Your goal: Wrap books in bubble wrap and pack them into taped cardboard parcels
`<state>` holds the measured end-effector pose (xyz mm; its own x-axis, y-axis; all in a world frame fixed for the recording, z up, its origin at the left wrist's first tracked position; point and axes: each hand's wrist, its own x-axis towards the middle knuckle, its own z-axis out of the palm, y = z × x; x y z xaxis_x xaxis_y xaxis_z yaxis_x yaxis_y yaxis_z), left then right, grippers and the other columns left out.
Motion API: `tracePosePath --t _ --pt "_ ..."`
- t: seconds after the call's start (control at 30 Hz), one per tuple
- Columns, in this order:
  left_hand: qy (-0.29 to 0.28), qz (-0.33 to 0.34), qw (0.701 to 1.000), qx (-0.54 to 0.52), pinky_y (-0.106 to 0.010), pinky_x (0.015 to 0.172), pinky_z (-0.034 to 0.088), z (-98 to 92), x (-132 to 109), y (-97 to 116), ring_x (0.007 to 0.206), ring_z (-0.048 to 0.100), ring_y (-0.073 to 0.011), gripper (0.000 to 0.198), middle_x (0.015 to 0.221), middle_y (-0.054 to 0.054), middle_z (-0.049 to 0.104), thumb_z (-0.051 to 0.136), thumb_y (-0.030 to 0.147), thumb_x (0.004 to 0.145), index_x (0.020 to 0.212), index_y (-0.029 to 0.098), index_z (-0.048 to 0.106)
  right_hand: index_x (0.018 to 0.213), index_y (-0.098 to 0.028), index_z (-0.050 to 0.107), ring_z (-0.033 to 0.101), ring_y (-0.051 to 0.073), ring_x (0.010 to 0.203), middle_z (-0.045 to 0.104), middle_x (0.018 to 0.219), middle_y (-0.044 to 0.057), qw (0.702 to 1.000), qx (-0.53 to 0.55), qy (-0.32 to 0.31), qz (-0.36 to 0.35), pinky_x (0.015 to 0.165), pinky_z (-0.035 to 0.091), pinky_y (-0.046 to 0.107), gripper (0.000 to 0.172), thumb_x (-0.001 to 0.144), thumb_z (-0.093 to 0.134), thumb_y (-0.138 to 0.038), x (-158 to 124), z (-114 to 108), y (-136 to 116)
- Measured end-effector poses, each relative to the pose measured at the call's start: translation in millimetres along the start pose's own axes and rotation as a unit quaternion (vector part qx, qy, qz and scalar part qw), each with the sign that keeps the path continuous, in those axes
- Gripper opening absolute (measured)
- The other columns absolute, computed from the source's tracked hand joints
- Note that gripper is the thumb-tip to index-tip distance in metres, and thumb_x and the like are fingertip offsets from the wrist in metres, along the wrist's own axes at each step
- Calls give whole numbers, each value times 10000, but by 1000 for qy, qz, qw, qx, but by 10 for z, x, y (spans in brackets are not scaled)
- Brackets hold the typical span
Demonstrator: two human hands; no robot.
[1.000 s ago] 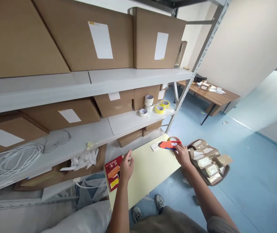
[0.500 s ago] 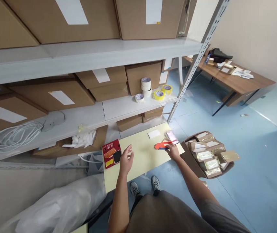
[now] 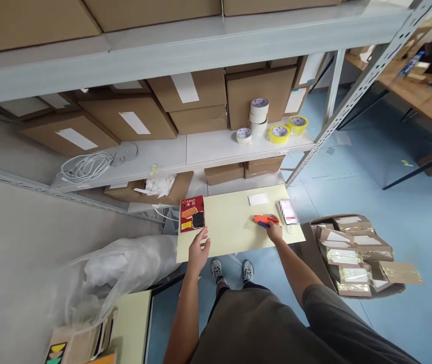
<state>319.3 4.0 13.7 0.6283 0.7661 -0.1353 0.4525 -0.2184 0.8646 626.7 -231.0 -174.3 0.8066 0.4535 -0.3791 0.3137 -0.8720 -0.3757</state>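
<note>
My right hand (image 3: 274,232) is closed around an orange-and-blue hand tool (image 3: 261,220), whose exact kind I cannot make out. It rests low over the pale yellow tabletop (image 3: 227,227). My left hand (image 3: 199,249) hovers by the front edge with fingers apart and nothing in them. Just beyond those fingertips lies a red book (image 3: 192,214) with black, orange and yellow blocks on its cover. A small white card (image 3: 257,199) lies near the back edge. Right of the tool is a phone-shaped item (image 3: 287,211) with a blurred-out face.
Grey shelving (image 3: 238,161) behind the table holds cardboard boxes, white tape rolls (image 3: 258,107), yellow tape rolls (image 3: 279,133) and coiled white cable (image 3: 87,167). An open carton (image 3: 316,258) of small parcels stands on the floor at right. Plastic wrapping (image 3: 132,260) bulges at left.
The view has swung left and down, bringing a lower-left surface with books into sight. My right hand keeps its grip on the orange-and-blue tool; my left hand now sits lower, off the book's side.
</note>
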Motion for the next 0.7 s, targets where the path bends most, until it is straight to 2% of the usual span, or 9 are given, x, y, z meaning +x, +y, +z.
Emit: tracePosePath --t 0.07,0.17,0.3,0.43,0.57,0.7 --pt "0 3 1000 -7 -363 908 612 32 29 11 1182 706 -242 497 1395 -132 699 569 414 983 1449 244 617 1372 -191 693 621 300 1297 734 1306 132 1000 18 9 3 1012 461 372 490 896 592 -138 -26 -52 -24" --pt "6 14 1000 -17 -359 904 613 75 107 19 1183 703 -241 488 1388 -126 702 592 408 973 1434 252 631 1394 -169 666 598 330 1323 707 1347 168 996 59 63 -21 1028 481 407 531 865 622 -180 -85 -157 -133" --pt "28 21 999 -32 -361 892 618 106 144 40 1156 708 -240 469 1372 -128 712 621 361 956 1410 251 657 1415 -143 637 596 352 1311 709 1337 187 976 130 132 -116 1092 484 482 541 896 586 -289 -220 -258 -424" --pt "62 7 997 -41 -344 892 618 41 18 44 1166 700 -226 481 1410 -111 697 624 259 929 1408 257 670 1448 -159 603 617 356 1299 687 1383 186 945 187 127 -236 1117 490 549 574 921 557 -381 -424 -244 -864" --pt "112 -12 992 -54 -364 962 607 -254 -182 -131 1199 694 -232 511 1424 -99 690 635 206 913 1418 271 676 1497 -201 568 570 348 1393 607 1517 173 909 227 50 -345 1115 514 563 598 945 548 -431 -650 -73 -1502" --pt "176 -40 980 -84 -402 1018 598 -734 -460 -467 1266 676 -256 488 1428 -109 691 609 195 930 1408 253 686 1506 -235 571 562 330 1424 591 1549 152 881 239 -31 -407 1097 545 552 591 946 553 -423 -919 176 -2224"
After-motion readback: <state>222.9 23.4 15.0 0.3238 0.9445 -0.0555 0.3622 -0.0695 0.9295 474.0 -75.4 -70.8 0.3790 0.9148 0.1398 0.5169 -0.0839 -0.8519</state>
